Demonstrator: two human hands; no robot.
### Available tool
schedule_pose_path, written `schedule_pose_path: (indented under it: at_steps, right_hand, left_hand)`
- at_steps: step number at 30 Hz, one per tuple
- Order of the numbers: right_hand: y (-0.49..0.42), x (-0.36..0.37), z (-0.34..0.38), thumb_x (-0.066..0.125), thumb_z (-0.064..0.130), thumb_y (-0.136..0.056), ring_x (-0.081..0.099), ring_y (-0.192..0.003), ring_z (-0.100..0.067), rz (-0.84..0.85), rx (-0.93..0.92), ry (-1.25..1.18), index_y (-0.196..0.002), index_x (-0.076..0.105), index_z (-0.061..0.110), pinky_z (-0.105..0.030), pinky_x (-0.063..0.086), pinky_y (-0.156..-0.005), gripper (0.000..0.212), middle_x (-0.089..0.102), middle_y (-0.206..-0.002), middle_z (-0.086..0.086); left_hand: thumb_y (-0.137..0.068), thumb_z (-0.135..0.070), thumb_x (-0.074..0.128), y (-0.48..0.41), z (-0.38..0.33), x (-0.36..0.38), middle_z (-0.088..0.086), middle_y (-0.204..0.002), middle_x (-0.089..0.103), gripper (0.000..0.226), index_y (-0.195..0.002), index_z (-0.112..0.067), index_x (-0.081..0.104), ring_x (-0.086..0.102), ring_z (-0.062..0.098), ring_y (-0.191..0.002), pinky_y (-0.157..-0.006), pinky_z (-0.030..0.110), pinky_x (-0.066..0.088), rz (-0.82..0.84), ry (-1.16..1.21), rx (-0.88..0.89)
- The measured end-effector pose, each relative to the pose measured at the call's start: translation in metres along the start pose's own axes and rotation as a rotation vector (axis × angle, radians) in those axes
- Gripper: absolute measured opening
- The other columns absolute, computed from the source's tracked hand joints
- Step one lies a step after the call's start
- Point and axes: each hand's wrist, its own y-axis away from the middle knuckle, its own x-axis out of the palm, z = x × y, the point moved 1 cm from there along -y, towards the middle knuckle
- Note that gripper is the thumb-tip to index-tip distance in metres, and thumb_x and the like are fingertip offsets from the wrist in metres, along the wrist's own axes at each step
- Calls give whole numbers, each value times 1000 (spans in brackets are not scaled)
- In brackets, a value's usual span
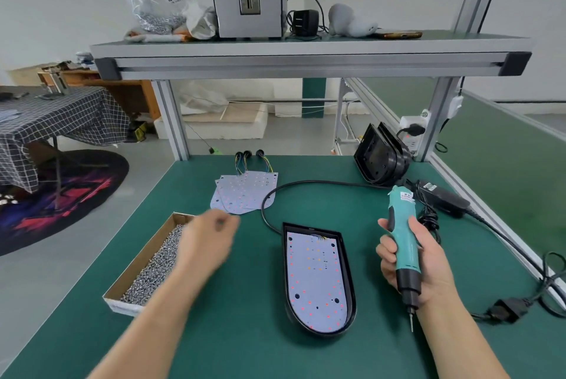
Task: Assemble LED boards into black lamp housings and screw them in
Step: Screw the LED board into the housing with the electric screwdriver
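**Step in hand: screw fastening of the seated board.**

1. Work item. One black lamp housing (pixel 346 262) lies open side up on the counter (pixel 245 332), between the two hands and nearer the right one. An LED board (pixel 315 280) sits inside it, filling the recess. No screw heads can be made out in the board's holes, so fastening is judged as not yet begun or barely begun.

2. Right hand (pixel 407 259). Clasped round the body of the electric screwdriver (pixel 401 234), just to the right of the housing. The bit points down and toward the person, clear of the counter and not over the board.

3. Left hand (pixel 205 241). Held above the far end of the screw box (pixel 139 259), which lies below and to its left, full of loose screws (pixel 159 265). The hand is blurred. Thumb and forefinger appear drawn together, but whether a screw is pinched between them cannot be told.

4. Stock. Spare LED boards (pixel 245 195) with coloured leads lie beyond the left hand. Further housings (pixel 379 158) lean together beyond the right hand.

**Next move, as judged.** One screw is to be placed at a mounting hole in the board. The bit must then be brought upright over that hole and seated in the screw head before driving. Caution: the driver cord (pixel 306 184) loops close to the far end of the housing and may drag on it.
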Motion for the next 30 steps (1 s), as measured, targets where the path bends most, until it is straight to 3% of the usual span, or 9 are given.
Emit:
schedule_pose_path:
  at_steps: [2,4,6,8,9,12,18,25,30]
  right_hand:
    - [0,-2,-1,59,48,-86,40,-47,-13,13,-6,-23,-106,63,6,-21,34,-36,47,40,-63,-3]
    - [0,-3,-1,59,46,-86,40,-46,-13,20,-2,-45,-105,63,5,-21,35,-35,45,40,-63,-3]
    - [-2,-2,-1,59,45,-87,40,-46,-14,23,5,-56,-103,63,5,-22,36,-36,43,41,-62,-3]
    - [-3,-3,-2,59,45,-87,41,-46,-14,26,11,-53,-101,63,4,-22,37,-36,43,42,-63,-3]
    - [-3,-3,-2,59,45,-87,41,-46,-14,27,14,-53,-100,63,4,-22,37,-36,43,42,-63,-3]
    - [-2,-6,-2,59,45,-88,41,-46,-14,25,20,-59,-99,62,4,-22,37,-36,43,42,-63,-3]
    - [-3,-9,-1,58,45,-88,41,-46,-13,18,17,-103,-99,61,3,-20,36,-36,43,42,-63,-2]
    - [-2,-8,-1,59,45,-87,41,-45,-13,17,11,-100,-99,61,4,-20,35,-37,42,42,-63,-2]
    - [-1,-8,-1,59,45,-86,41,-46,-13,12,10,-116,-100,61,4,-19,36,-39,43,42,-63,-2]
  left_hand:
    - [-90,-14,55,-22,24,-33,2,-86,72,24,-88,-28,74,66,27,-72,-71,35,56,-111,-322,26]
    - [-89,-11,61,-39,49,-51,2,-100,72,24,-96,-30,74,65,21,-78,-74,32,54,12,-613,-13]
    - [-87,-24,71,-45,67,-51,-1,-107,72,20,-107,-27,72,66,15,-81,-80,29,54,208,-803,-49]
    - [-85,-29,76,-44,76,-46,-2,-106,73,19,-103,-28,72,67,15,-84,-82,29,54,220,-782,-19]
    - [-84,-26,77,-45,79,-45,-2,-101,74,10,-91,-28,71,67,16,-84,-78,28,53,171,-739,10]
    - [-83,-16,74,-41,82,-43,-5,-78,68,23,-66,-26,61,62,15,-73,-64,28,47,68,-691,33]
    - [-84,-7,63,-39,79,-46,-4,-69,64,25,-65,-23,60,60,19,-69,-67,34,52,-6,-608,42]
    - [-81,-8,75,-35,84,-58,-6,-58,68,24,-66,-25,70,67,18,-60,-67,33,56,-68,-346,28]
    - [-85,-5,69,-32,86,-58,0,-58,69,18,-74,-18,70,63,19,-57,-56,28,46,-82,-119,-41]
